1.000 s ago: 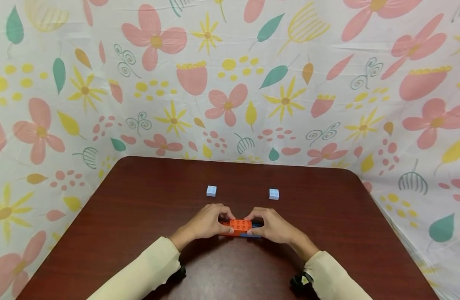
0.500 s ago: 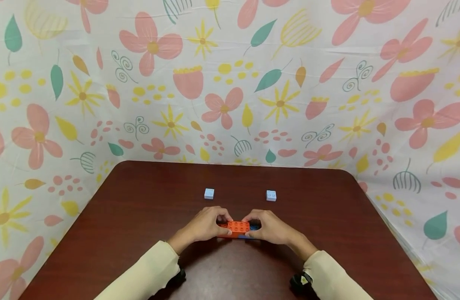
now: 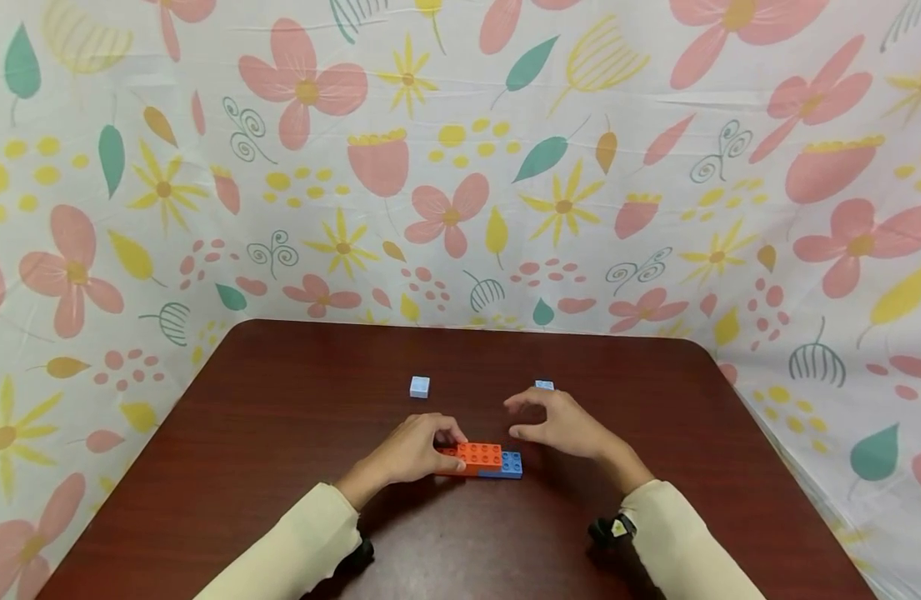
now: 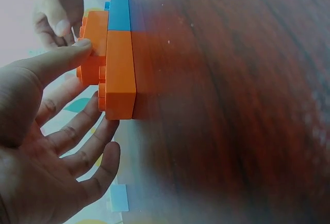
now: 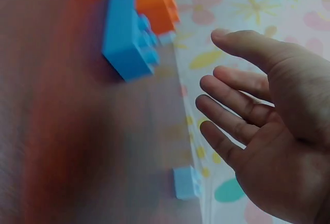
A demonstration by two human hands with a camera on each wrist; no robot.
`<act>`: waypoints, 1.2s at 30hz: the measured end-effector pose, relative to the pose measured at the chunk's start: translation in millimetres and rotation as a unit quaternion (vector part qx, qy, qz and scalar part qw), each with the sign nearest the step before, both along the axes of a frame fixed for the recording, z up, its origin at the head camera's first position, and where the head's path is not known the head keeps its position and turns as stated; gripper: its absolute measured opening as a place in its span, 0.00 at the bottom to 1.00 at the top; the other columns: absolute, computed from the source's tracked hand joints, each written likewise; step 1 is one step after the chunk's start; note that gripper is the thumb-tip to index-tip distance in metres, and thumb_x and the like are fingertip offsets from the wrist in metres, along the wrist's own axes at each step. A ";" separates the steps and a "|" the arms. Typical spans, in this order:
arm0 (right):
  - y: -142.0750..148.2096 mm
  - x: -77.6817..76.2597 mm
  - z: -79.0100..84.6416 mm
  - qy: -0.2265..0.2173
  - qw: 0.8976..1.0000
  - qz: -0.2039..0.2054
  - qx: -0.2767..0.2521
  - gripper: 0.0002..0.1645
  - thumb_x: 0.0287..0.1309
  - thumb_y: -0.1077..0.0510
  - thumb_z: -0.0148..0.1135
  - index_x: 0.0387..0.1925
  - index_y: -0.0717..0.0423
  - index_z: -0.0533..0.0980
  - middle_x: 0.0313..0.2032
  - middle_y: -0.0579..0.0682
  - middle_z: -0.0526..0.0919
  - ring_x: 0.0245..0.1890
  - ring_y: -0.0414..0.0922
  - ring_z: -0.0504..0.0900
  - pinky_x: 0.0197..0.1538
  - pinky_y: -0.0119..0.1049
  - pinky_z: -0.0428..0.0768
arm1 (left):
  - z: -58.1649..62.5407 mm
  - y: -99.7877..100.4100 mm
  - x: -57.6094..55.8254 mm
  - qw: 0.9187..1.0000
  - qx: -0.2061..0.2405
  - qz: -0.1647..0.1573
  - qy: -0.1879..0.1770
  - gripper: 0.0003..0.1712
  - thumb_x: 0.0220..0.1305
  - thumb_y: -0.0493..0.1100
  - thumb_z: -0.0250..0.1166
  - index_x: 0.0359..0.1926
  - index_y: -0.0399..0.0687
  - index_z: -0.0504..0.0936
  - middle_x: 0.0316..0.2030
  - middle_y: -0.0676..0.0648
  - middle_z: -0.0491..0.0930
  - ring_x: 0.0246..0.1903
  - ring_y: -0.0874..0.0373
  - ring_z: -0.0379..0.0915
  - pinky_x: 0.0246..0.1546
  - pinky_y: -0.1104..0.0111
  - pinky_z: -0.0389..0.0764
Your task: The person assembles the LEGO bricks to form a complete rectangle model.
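Observation:
An orange toy building brick (image 3: 481,455) sits on top of a two-brick row, bridging a lower orange brick (image 4: 120,72) and a blue brick (image 3: 512,465). With thumb and fingers, my left hand (image 3: 409,450) grips the upper orange brick at its left end. My right hand (image 3: 568,427) is off to the right of the stack, raised and holding nothing. Its fingers are loosely bent in the right wrist view, apart from the blue brick's studded end. A small light blue brick (image 3: 544,385) lies just beyond this hand, partly covered by it.
Another small light blue brick (image 3: 419,387) lies farther back on the dark wooden table (image 3: 310,375), beyond my left hand. A flowered cloth (image 3: 445,125) hangs behind the table's far edge.
My right hand has let go of the stack and moved away to the right and farther back, uncovering the blue brick. The left hand keeps its grip.

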State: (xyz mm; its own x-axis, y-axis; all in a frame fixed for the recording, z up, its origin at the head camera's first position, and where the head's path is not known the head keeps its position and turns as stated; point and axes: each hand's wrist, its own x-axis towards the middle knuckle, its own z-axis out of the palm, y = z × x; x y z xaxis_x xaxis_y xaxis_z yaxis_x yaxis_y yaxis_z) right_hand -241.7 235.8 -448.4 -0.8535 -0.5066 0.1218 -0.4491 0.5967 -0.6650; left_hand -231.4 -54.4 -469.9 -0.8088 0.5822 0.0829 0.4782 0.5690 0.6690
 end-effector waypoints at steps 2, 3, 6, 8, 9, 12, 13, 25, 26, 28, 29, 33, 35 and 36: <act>6.0 -6.5 3.3 0.006 1.000 -0.014 -0.001 0.25 0.61 0.52 0.73 0.58 0.55 0.81 0.51 0.52 0.87 0.53 0.50 0.84 0.57 0.55 0.82 | -0.1 -0.4 -0.1 1.000 0.001 0.000 -0.003 0.12 0.56 0.48 0.79 0.41 0.59 0.88 0.38 0.57 0.86 0.37 0.64 0.77 0.42 0.69 0.77; 8.6 -9.8 5.0 0.006 1.000 -0.021 -0.004 0.25 0.61 0.52 0.74 0.58 0.54 0.81 0.51 0.53 0.87 0.52 0.51 0.84 0.57 0.55 0.82 | -0.1 -0.5 -0.2 1.000 0.002 -0.001 -0.004 0.12 0.56 0.48 0.79 0.41 0.59 0.88 0.38 0.57 0.86 0.36 0.64 0.77 0.42 0.69 0.77; 16.7 -20.4 8.8 0.009 0.999 -0.040 -0.008 0.24 0.61 0.52 0.74 0.58 0.52 0.82 0.51 0.55 0.87 0.51 0.54 0.84 0.56 0.55 0.82 | -0.2 -0.9 -0.3 1.000 0.004 -0.001 -0.003 0.12 0.56 0.48 0.80 0.41 0.59 0.88 0.38 0.57 0.86 0.36 0.64 0.77 0.42 0.69 0.77; 22.2 -27.5 9.9 0.008 0.999 -0.051 -0.012 0.24 0.61 0.53 0.74 0.58 0.52 0.82 0.52 0.57 0.87 0.52 0.56 0.84 0.56 0.54 0.82 | -0.4 -0.6 -0.4 1.000 0.003 -0.001 0.000 0.12 0.56 0.48 0.80 0.41 0.59 0.88 0.37 0.57 0.86 0.36 0.64 0.77 0.42 0.70 0.77; 25.0 -30.9 10.2 0.008 0.998 -0.056 -0.011 0.24 0.61 0.53 0.74 0.58 0.52 0.82 0.52 0.58 0.87 0.53 0.56 0.84 0.56 0.53 0.81 | -0.6 -0.5 -0.6 1.000 0.002 -0.001 0.002 0.13 0.56 0.48 0.80 0.41 0.59 0.88 0.37 0.57 0.86 0.36 0.64 0.77 0.42 0.70 0.77; 32.6 -40.6 10.0 0.002 0.997 -0.071 -0.009 0.24 0.62 0.54 0.73 0.58 0.54 0.81 0.53 0.59 0.87 0.54 0.55 0.84 0.54 0.49 0.82 | -1.5 -0.1 -1.0 1.000 0.000 0.000 0.006 0.13 0.55 0.48 0.80 0.41 0.59 0.88 0.37 0.58 0.86 0.36 0.65 0.76 0.42 0.70 0.77; 34.9 -43.3 9.6 0.001 0.997 -0.076 -0.007 0.24 0.62 0.55 0.73 0.59 0.55 0.81 0.53 0.58 0.87 0.54 0.55 0.84 0.53 0.46 0.82 | -1.8 0.0 -1.1 1.000 -0.001 0.000 0.006 0.13 0.55 0.48 0.80 0.41 0.59 0.88 0.37 0.58 0.86 0.36 0.65 0.76 0.42 0.70 0.77; 53.3 -60.0 -7.8 -0.009 0.991 -0.131 0.016 0.25 0.63 0.54 0.72 0.59 0.59 0.81 0.51 0.56 0.87 0.55 0.54 0.81 0.56 0.52 0.78 | -2.7 -0.5 -0.2 1.000 0.005 0.001 0.001 0.13 0.55 0.47 0.80 0.41 0.59 0.88 0.36 0.57 0.86 0.35 0.63 0.76 0.40 0.71 0.75; 55.0 -61.1 -9.4 -0.010 0.991 -0.135 0.017 0.26 0.63 0.54 0.72 0.59 0.58 0.81 0.51 0.56 0.87 0.56 0.55 0.80 0.56 0.52 0.78 | -2.8 -0.6 -0.4 1.000 0.005 0.002 0.001 0.13 0.55 0.47 0.80 0.41 0.59 0.88 0.36 0.57 0.86 0.35 0.64 0.76 0.40 0.71 0.75; 58.6 -62.8 -12.0 -0.012 0.990 -0.142 0.018 0.26 0.63 0.53 0.71 0.60 0.58 0.80 0.51 0.56 0.87 0.57 0.56 0.80 0.57 0.53 0.77 | -2.8 -0.7 -0.7 1.000 0.005 0.002 0.000 0.13 0.55 0.47 0.80 0.41 0.59 0.88 0.36 0.58 0.85 0.34 0.64 0.75 0.40 0.71 0.75; 60.4 -63.5 -13.1 -0.015 0.989 -0.145 0.018 0.26 0.63 0.53 0.71 0.60 0.58 0.80 0.52 0.57 0.87 0.58 0.56 0.79 0.57 0.53 0.77 | -2.9 -0.8 -0.9 1.000 0.005 0.002 0.000 0.13 0.55 0.47 0.80 0.41 0.59 0.88 0.35 0.58 0.85 0.34 0.64 0.75 0.40 0.71 0.75; 64.9 -65.0 -15.8 -0.022 0.989 -0.148 0.017 0.26 0.63 0.54 0.71 0.61 0.59 0.80 0.52 0.58 0.87 0.58 0.56 0.79 0.59 0.54 0.77 | -2.6 -1.0 -0.9 1.000 0.006 0.003 -0.003 0.13 0.55 0.47 0.80 0.41 0.59 0.88 0.35 0.58 0.85 0.34 0.64 0.75 0.40 0.71 0.75; 66.4 -65.7 -17.2 -0.026 0.988 -0.149 0.017 0.27 0.63 0.54 0.72 0.61 0.60 0.79 0.52 0.58 0.86 0.57 0.56 0.80 0.58 0.52 0.78 | -2.2 -1.1 -0.7 1.000 0.008 0.002 -0.005 0.13 0.55 0.47 0.80 0.41 0.58 0.88 0.35 0.58 0.85 0.34 0.64 0.75 0.40 0.71 0.75; 67.0 -66.0 -17.8 -0.026 0.989 -0.148 0.016 0.27 0.63 0.54 0.72 0.61 0.60 0.79 0.52 0.58 0.86 0.56 0.56 0.81 0.57 0.51 0.79 | -2.0 -1.2 -0.7 1.000 0.008 0.002 -0.005 0.13 0.55 0.47 0.80 0.41 0.58 0.88 0.35 0.58 0.85 0.34 0.64 0.75 0.41 0.71 0.75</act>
State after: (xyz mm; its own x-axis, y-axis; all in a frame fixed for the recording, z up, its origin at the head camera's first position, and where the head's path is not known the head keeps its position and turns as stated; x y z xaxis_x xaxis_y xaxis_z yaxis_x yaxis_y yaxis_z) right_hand -307.7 302.7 -466.2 -0.9696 -0.2370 0.0616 -0.2176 0.7184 -0.6607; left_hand -232.1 -55.6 -472.0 -0.8120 0.5775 0.0847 0.4691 0.5595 0.6832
